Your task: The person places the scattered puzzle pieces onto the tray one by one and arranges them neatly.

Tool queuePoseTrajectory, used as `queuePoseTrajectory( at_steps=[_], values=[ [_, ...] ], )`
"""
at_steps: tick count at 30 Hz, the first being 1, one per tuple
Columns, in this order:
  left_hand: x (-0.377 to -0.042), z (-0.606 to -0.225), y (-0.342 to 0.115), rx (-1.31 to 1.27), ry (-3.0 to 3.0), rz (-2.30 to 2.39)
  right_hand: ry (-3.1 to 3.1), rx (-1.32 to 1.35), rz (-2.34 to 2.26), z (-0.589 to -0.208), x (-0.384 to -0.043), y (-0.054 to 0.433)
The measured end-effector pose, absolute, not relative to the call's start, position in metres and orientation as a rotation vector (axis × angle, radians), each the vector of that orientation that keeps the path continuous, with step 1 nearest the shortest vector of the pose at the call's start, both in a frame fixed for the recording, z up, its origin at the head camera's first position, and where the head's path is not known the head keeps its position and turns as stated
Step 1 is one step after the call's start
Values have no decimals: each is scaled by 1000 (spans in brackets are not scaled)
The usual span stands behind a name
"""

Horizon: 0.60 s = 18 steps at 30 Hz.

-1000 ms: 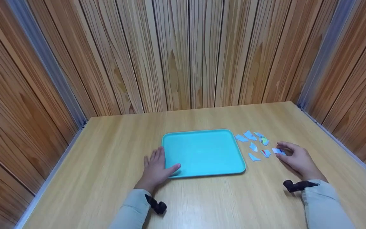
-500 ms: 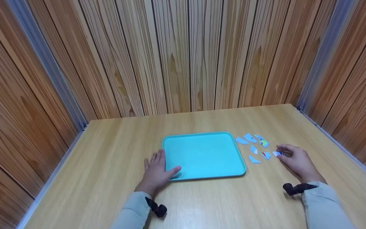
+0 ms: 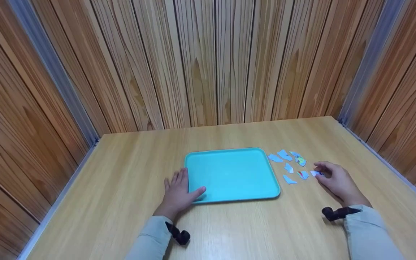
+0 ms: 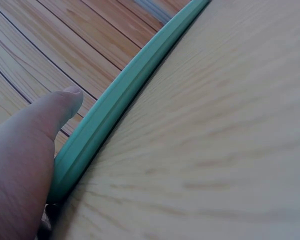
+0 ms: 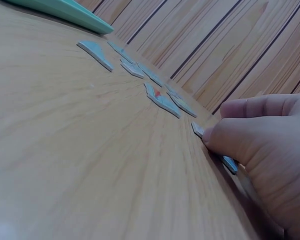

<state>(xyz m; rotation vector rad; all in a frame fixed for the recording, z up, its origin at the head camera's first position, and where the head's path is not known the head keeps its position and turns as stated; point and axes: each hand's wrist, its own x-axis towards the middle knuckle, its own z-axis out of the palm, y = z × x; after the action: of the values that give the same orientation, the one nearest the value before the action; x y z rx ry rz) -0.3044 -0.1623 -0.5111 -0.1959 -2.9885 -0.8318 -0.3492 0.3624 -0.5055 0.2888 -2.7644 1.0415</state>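
My left hand (image 3: 176,194) rests at the left end of a turquoise tray (image 3: 231,175), its fingers spread along the outside and its thumb (image 4: 60,107) over the near corner of the rim. To the right of the tray, my right hand (image 3: 339,181) holds a light blue puzzle piece (image 3: 315,173) between thumb and fingers, low at the table. In the right wrist view the thumb covers the middle of that puzzle piece (image 5: 197,129), and both its ends show. Whether it touches the table is hard to tell.
Several flat, irregular puzzle pieces (image 3: 289,168) lie between the tray and my right hand. One bears a red mark (image 3: 303,175), another some yellow-green (image 3: 301,161). Wood-panelled walls (image 3: 200,65) stand behind and beside the wooden table (image 3: 139,159).
The piece at my right hand shows less of its surface than a second ago, more of it covered by the thumb and fingers. My left hand and the tray keep their places.
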Motion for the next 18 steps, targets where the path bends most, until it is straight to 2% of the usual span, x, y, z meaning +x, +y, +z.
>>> queuePoseTrajectory(
  at_steps=[18],
  values=[
    [-304, -511, -163, -204, -2980, -856, -2764, 299, 1127, -504, -354, 353]
  ],
)
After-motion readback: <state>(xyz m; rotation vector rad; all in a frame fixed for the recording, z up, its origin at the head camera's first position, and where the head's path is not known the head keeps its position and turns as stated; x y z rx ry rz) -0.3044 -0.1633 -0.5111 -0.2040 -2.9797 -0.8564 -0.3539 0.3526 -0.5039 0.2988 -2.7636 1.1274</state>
